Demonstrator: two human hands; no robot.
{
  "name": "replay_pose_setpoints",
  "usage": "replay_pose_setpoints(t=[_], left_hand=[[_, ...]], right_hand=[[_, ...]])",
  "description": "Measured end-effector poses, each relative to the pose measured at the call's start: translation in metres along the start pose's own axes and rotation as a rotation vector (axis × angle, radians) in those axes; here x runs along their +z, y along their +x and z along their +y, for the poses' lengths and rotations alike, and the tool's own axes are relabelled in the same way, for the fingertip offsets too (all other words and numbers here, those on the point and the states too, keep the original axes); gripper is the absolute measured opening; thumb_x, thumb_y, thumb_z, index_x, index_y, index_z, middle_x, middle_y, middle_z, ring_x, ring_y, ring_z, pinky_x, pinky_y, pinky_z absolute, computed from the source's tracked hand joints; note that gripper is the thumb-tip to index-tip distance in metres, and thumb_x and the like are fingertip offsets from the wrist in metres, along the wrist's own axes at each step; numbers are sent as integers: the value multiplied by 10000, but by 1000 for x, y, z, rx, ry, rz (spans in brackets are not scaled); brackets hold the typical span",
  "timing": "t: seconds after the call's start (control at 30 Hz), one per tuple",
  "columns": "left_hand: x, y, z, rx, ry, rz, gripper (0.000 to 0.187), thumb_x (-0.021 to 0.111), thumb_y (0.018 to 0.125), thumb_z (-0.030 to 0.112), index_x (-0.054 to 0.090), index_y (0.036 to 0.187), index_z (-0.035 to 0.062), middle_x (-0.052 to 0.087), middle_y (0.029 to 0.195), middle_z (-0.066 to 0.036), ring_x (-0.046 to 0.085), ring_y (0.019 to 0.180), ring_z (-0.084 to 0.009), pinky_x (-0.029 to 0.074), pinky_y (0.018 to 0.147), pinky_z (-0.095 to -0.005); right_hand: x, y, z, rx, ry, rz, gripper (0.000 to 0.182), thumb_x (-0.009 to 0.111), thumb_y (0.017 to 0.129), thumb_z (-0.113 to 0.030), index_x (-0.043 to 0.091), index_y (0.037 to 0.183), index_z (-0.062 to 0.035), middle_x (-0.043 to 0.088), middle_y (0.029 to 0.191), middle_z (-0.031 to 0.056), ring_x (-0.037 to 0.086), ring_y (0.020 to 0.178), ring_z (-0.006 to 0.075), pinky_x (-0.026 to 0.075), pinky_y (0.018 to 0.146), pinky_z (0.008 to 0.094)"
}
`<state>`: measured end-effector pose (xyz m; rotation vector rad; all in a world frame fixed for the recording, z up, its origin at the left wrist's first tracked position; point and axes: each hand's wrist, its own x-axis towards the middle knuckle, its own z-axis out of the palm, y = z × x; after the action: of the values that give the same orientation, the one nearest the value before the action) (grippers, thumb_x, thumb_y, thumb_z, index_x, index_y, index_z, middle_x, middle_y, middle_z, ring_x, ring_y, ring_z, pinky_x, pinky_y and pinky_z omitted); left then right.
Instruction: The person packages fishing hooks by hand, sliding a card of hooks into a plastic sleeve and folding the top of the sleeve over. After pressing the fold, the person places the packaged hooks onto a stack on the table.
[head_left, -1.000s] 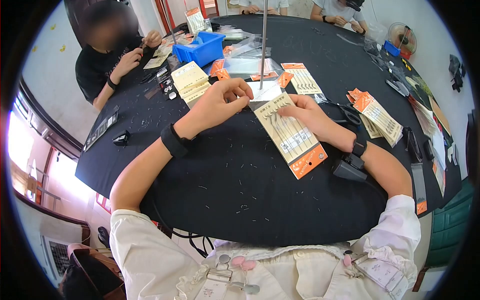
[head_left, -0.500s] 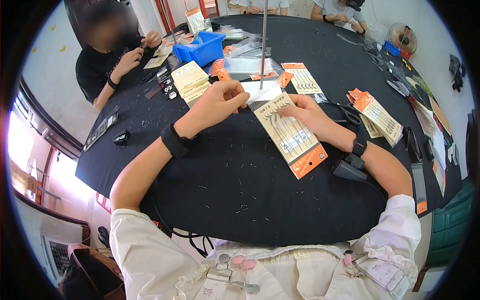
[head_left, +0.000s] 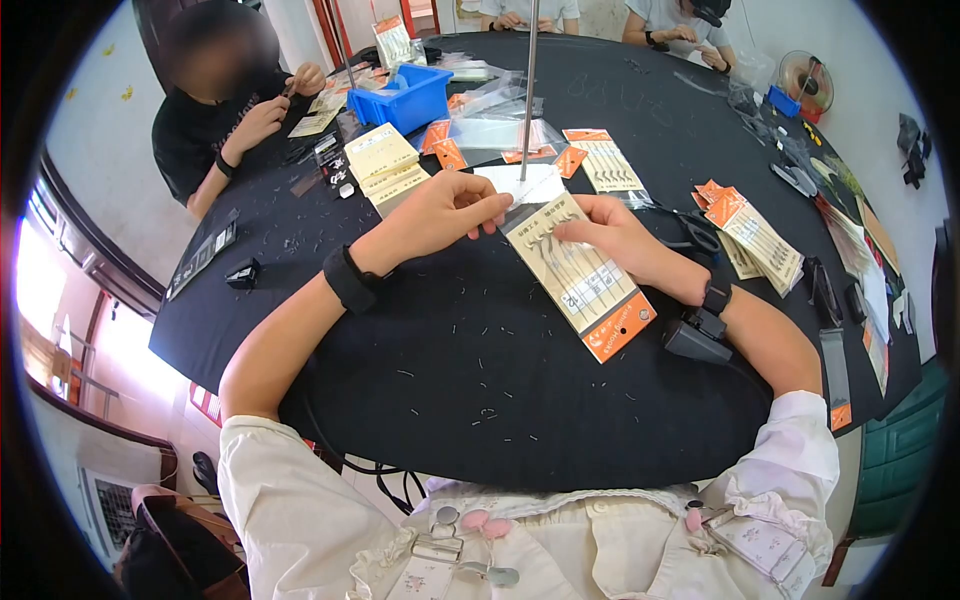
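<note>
My right hand [head_left: 625, 240] holds a fishing hook packet [head_left: 572, 268], thumb across its front and fingers behind. The packet is a cream card in a clear sleeve, tilted, with its orange end toward me and a row of hooks near the far end. My left hand [head_left: 445, 215] is closed, thumb and fingers pinched at the clear flap on the packet's upper left corner. What lies between those fingertips is mostly hidden. Just beyond the hands, a thin metal rod [head_left: 528, 110] rises from a white base [head_left: 530, 185].
Cream cards [head_left: 382, 160] are stacked beyond my left hand, near a blue bin [head_left: 400, 98]. More hook packets [head_left: 750, 232] and black scissors [head_left: 695, 232] lie to the right. Small clippings dot the black tablecloth [head_left: 450, 420]. A co-worker [head_left: 220, 110] sits at the left; others sit opposite.
My left hand has shifted slightly right and toward me along the packet's top edge. The packet has moved very slightly toward me, still in my right hand.
</note>
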<state>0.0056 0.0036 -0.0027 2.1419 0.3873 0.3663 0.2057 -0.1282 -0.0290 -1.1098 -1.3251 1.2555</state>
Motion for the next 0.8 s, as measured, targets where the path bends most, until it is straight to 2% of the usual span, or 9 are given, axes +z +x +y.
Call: replay_pose_setpoints(t=[0.07, 0.47, 0.8], left_hand=[[2, 0, 0, 22, -17, 35, 329, 544, 886, 307, 621, 799, -1, 584, 669, -9, 526, 600, -62, 436, 564, -197], [2, -3, 6, 34, -13, 36, 254, 603, 849, 252, 621, 814, 2, 620, 698, -24, 560, 623, -64, 441, 569, -197], [0, -1, 0, 28, -15, 80, 223, 581, 847, 224, 606, 821, 4, 617, 686, -27, 558, 614, -69, 445, 573, -203]], right_hand=[[0, 0, -1, -6, -4, -9, 299, 584, 843, -128, 552, 1097, 26, 639, 944, 76, 627, 759, 76, 502, 643, 197], [0, 0, -1, -27, -45, -30, 324, 583, 842, -135, 544, 1119, 28, 636, 965, 72, 619, 780, 69, 495, 663, 191], [-1, 0, -1, 21, 36, 30, 284, 573, 840, -118, 552, 1083, 27, 639, 938, 88, 632, 746, 90, 508, 622, 211]])
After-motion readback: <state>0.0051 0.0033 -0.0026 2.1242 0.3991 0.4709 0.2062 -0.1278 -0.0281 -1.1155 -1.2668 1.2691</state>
